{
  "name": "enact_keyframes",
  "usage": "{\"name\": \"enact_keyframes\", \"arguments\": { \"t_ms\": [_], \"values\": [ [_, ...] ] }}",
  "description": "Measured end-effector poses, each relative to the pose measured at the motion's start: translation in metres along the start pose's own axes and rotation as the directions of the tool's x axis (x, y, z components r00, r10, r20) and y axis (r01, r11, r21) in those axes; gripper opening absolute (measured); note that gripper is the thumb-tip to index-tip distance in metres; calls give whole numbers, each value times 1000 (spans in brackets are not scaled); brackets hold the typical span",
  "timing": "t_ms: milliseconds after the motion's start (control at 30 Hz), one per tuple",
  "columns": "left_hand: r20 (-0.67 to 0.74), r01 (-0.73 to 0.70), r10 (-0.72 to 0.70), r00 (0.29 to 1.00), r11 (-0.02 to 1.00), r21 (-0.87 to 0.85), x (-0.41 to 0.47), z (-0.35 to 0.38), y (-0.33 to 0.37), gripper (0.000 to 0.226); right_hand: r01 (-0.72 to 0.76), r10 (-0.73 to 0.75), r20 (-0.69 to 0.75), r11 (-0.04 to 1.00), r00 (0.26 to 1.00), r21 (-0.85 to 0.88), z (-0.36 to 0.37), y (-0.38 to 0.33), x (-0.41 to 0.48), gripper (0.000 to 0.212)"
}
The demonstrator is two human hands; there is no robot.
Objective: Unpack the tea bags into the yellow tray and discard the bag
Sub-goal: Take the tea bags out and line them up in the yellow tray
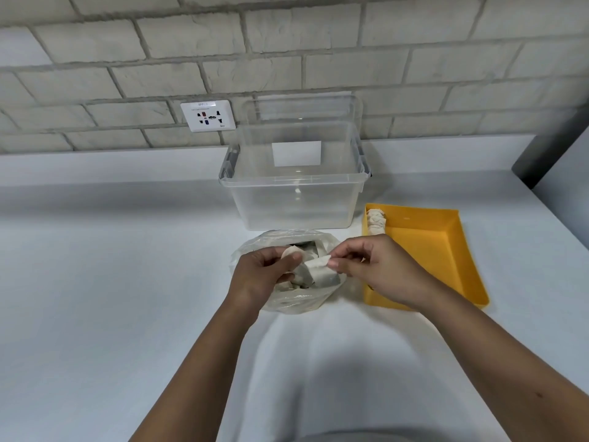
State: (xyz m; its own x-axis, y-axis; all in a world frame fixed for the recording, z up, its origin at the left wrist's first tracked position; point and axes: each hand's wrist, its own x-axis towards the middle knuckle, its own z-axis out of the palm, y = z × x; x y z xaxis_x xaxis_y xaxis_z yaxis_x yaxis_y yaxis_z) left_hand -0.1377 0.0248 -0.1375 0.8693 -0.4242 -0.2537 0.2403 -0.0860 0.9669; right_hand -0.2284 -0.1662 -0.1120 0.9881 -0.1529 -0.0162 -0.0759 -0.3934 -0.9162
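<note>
A thin clear plastic bag lies open on the white counter, with several white tea bags inside and sticking out of its mouth. My left hand pinches tea bags at the bag's left side. My right hand pinches the corner of a tea bag just above the bag's mouth. To the right lies the yellow tray, with a short row of tea bags stacked along its far left corner. My right wrist covers part of the tray's left wall.
A clear, empty plastic storage bin stands right behind the bag, against the brick wall. A wall socket sits to its left. A dark object leans at the far right edge of the counter.
</note>
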Motion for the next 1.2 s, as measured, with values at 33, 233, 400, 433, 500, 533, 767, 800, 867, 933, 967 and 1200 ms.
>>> {"name": "enact_keyframes", "arguments": {
  "t_ms": [33, 233, 400, 433, 500, 533, 767, 800, 867, 933, 967, 1200],
  "values": [
    [-9, -29, 29, 1000, 998, 49, -2, 1, 2, 12, 8, -8, 24, 1000, 1000, -15, 1, -1, 0, 3],
    [60, -237, 239, 969, 841, 486, 0, -2, 7, 13, 78, -68, 61, 981, 996, -177, 2, 1, -1, 3],
    [109, -170, 150, 983, 966, 197, -5, 6, 14, 15, 118, -111, 68, 986, 991, -115, 7, 1, 0, 3],
    [110, -151, 136, 985, 978, 146, -5, 7, 15, 18, 118, -111, 65, 986, 992, -116, 7, 1, -1, 3],
    [105, -117, 108, 989, 990, 82, -5, 8, 15, 21, 112, -107, 49, 986, 993, -121, 8, 2, -1, 3],
    [104, -95, 88, 991, 993, 63, -5, 7, 14, 20, 112, -108, 40, 987, 993, -118, 8, 2, -1, 3],
    [82, -11, 30, 996, 975, -222, -5, 11, 14, 12, 52, -47, -36, 988, 998, 142, 13, 13, -2, 2],
    [94, 1, 26, 995, 960, -278, -5, 13, 13, 12, 45, -34, -59, 980, 998, 193, 14, 14, -2, 2],
    [114, 21, 18, 993, 944, -328, -4, 15, 10, 12, 51, -22, -111, 964, 994, 262, 14, 15, 0, 3],
    [119, 29, 9, 993, 950, -309, -5, 15, 5, 11, 73, -37, -144, 964, 989, 254, 13, 14, 1, 3],
    [128, 32, 5, 992, 958, -284, -7, 16, 4, 13, 83, -47, -154, 968, 987, 237, 13, 14, 1, 2],
    [176, -160, 135, 975, 977, 139, -12, 11, 8, 22, 280, -287, 37, 887, 957, -368, -2, 1, -2, 4]
  ]
}}
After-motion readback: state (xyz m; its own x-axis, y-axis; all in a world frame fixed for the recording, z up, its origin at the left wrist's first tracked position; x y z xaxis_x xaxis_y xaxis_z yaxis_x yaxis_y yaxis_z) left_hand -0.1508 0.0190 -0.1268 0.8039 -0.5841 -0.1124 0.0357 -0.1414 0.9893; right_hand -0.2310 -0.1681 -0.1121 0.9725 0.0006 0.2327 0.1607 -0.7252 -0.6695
